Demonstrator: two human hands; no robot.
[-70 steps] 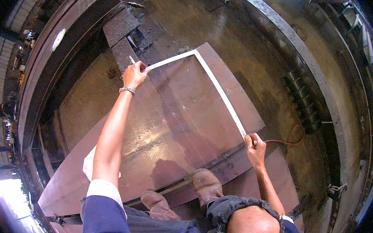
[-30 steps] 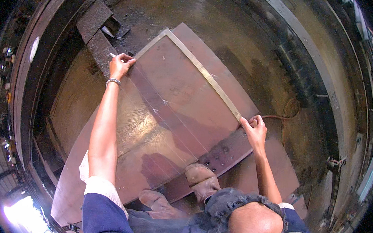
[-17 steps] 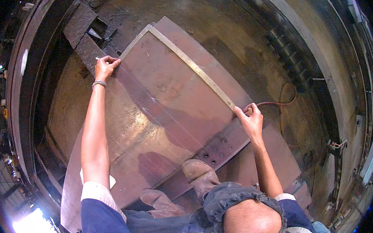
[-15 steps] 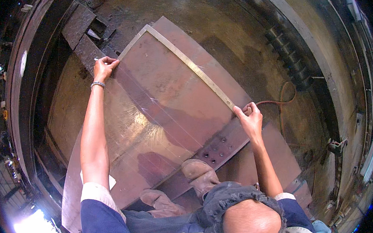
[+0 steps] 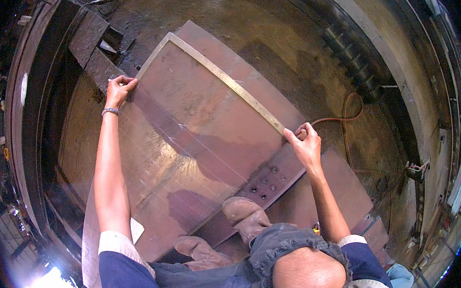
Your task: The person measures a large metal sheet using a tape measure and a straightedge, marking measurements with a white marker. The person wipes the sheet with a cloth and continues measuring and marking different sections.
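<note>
An L-shaped metal framing square [image 5: 226, 80] lies flat on a reddish-brown steel plate [image 5: 214, 134], its corner pointing away from me. My left hand [image 5: 121, 91] pinches the end of the short leg at the plate's far left edge. A small white stick [image 5: 110, 80] pokes out from those closed fingers. Near the plate's right edge, my right hand [image 5: 305, 144] grips the end of the long leg between thumb and fingers. Thin pale lines and small marks run across the plate beside the square.
My gloved-looking brown boots [image 5: 243, 210] rest on the steel near me. A dark bar with several holes [image 5: 268, 184] crosses below the plate. An orange hose [image 5: 354, 115] loops at right, near a dark ribbed piece [image 5: 350, 60]. Dark steel blocks [image 5: 92, 44] lie at far left.
The view has shifted slightly, so plate, square and hands all appear a little further left. Both hands keep their hold, and the square stays about where it was on the plate.
</note>
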